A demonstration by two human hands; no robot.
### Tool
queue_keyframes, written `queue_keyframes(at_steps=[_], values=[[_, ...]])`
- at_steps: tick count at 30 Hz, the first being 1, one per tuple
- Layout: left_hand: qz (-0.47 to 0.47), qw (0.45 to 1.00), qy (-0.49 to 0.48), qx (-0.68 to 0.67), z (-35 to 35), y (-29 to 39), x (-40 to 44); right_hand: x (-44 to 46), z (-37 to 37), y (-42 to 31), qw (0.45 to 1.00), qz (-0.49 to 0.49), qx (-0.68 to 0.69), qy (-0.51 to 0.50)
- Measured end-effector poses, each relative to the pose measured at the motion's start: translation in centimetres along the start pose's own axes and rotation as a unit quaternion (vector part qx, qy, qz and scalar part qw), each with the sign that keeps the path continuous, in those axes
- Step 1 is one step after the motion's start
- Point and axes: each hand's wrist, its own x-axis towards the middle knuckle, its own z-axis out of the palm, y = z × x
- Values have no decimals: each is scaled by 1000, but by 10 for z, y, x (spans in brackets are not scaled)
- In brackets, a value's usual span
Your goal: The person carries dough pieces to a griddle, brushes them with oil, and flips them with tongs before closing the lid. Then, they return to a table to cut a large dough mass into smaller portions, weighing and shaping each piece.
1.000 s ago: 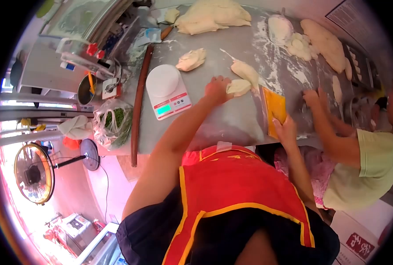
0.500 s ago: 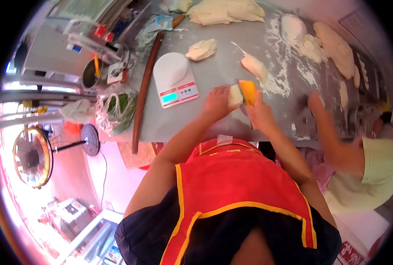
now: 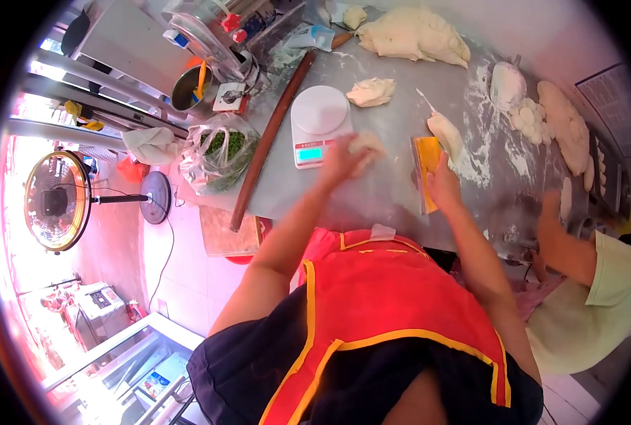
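My left hand [image 3: 341,161], slightly blurred, holds a small piece of dough [image 3: 366,152] just right of the white scale [image 3: 320,113], whose display glows blue. My right hand [image 3: 443,183] is closed on a yellow-handled scraper [image 3: 427,166] that stands over the metal table. Beyond the scraper lies an elongated piece of dough [image 3: 446,133] with a thin tail. Another lump of dough [image 3: 370,92] rests behind the scale's right side.
A rolling pin [image 3: 273,139] lies left of the scale, beside a plastic bag of greens [image 3: 223,150]. A large dough mass [image 3: 413,35] sits at the back. On the right, a co-worker's arm [image 3: 565,244] reaches over the floured table [image 3: 499,205].
My left hand has lifted the small dough piece away from the scraper toward the scale. My right hand has drawn apart from it with the scraper. The view has shifted.
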Motion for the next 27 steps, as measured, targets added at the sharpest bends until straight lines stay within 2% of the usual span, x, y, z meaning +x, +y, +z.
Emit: queue_keyframes(at_steps=[2,3,4,7,8,11,13,15,17,18,21,27], values=[[79,993,74,39,-30,-11,32,1,4,1,1000,11,-9,-5],[118,979,122,114,-43,-4,43,0,4,0,1000,7,-12,0],[115,970,136,165,-54,-3,56,-1,3,-1,1000,4,-14,4],[137,957,154,203,-69,-22,89,-2,4,-3,1000,3,-20,6],[114,962,141,203,-71,-27,94,-2,4,-4,1000,5,-21,5],[123,962,59,235,-80,-42,108,-3,4,-6,1000,12,-23,4],[190,928,108,303,-89,-46,113,-6,2,-9,999,6,-31,16],[157,952,130,229,-105,-44,117,-7,3,-11,999,6,-34,18],[21,992,125,6,-125,-34,120,-6,4,-10,999,12,-30,14],[-12,993,122,-2,-132,-28,114,-6,4,-10,1000,11,-26,14],[-4,992,123,36,-134,-33,107,-6,4,-9,1000,8,-21,16],[24,992,55,114,-127,-41,104,-4,5,-10,999,7,-26,21]])
